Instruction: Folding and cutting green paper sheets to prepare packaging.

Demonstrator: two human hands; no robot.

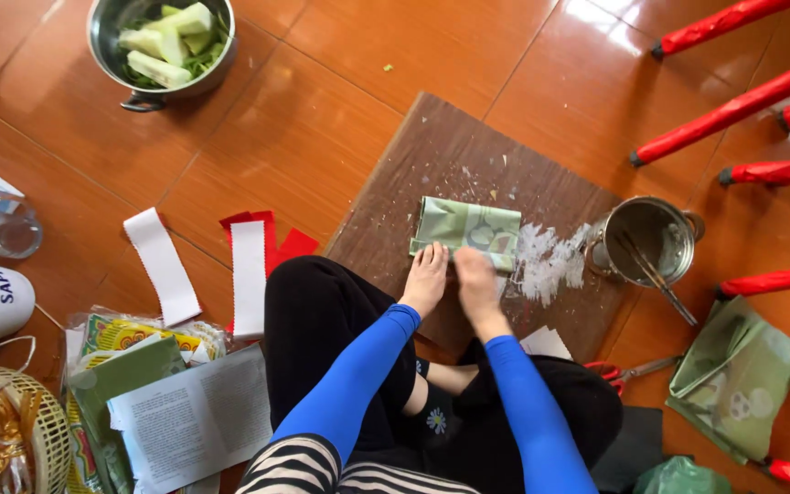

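Your fingers are bent down and pressing on the near edge of a folded green packet [468, 234]. Your left hand [425, 277] lies flat on its near left corner, fingers close together. Your right hand [475, 279] is curled at the near edge just beside it, and I cannot tell if it pinches anything, because the fingertips are hidden.

The packet lies in the middle of a brown wooden board [432, 155] on the floor, right in front of your knees. Just to its right sits a little heap of white shreds [546, 261], touching the packet's edge. Past the heap stands a small metal pot [646, 240] with a thin tool leaning in it.

It looks like you are holding the packet down and working along its near edge, maybe folding or scraping it. The next move seems to need both hands kept steady, so the packet does not slide on the board, and care not to push the shreds off the side.

Farther out, red-handled scissors [619, 372] lie by your right leg, and another green packet [733, 375] lies beyond them. A bigger pot of cut green vegetables [162, 41] stands well away at the top left. White and red strips [249, 274] lie on the orange tiles to your left.
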